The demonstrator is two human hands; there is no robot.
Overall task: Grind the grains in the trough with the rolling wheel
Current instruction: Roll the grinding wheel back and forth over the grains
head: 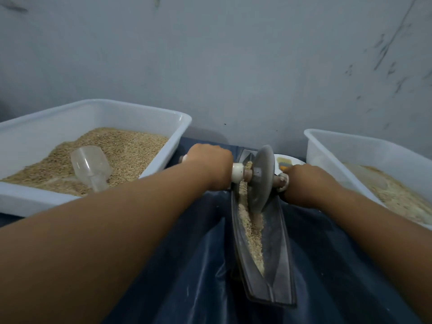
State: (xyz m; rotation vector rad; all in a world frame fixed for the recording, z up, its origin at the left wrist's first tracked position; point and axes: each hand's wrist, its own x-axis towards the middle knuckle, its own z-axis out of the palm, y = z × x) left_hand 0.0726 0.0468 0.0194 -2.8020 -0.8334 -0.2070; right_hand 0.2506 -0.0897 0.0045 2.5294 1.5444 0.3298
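A long dark metal trough (278,272) lies lengthwise on the blue cloth, pointing away from me. Tan grains (253,232) fill its groove. The grey rolling wheel (261,178) stands upright in the groove near the far end, on an axle with a white collar. My left hand (210,167) grips the left handle of the axle. My right hand (306,183) grips the right handle. Both arms are stretched forward.
A white tub (163,113) at the left holds whole grains and a clear plastic scoop (90,166). Another white tub (327,146) at the right holds paler ground grain. A small plate (287,161) sits behind the wheel by the grey wall. Blue cloth (191,265) covers the table.
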